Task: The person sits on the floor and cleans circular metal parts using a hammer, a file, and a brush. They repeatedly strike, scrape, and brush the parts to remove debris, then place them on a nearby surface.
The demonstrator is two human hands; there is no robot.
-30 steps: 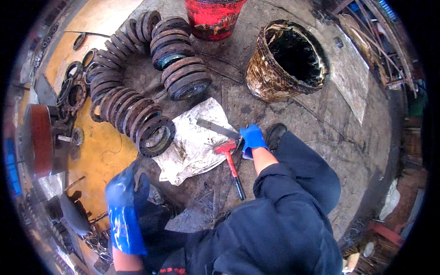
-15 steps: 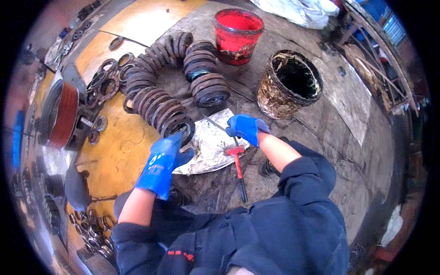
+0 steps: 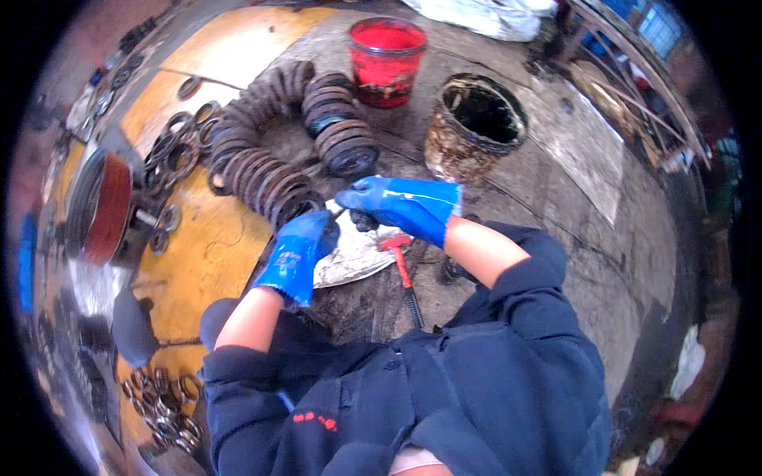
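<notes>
Blue gloves cover both hands. My left hand is curled closed beside the near end of a curved row of dark, rusty metal rings; whatever lies in its fingers is hidden. Just to its right, my right hand is closed round a thin dark rod, of which only a short piece shows at the fingertips. Below both hands a stained white cloth lies on the floor. A red-headed hammer with a black grip rests partly on its right edge.
A red bucket and a grimy bucket with dark contents stand beyond my hands. Loose rings lie left of the row, near a large reddish-brown drum. Smaller shiny rings are heaped at lower left. A metal frame borders the right.
My right hand has moved left, close to my left hand, with the rod now mostly hidden. My left hand has shifted slightly right. The whole view has tilted a little.
</notes>
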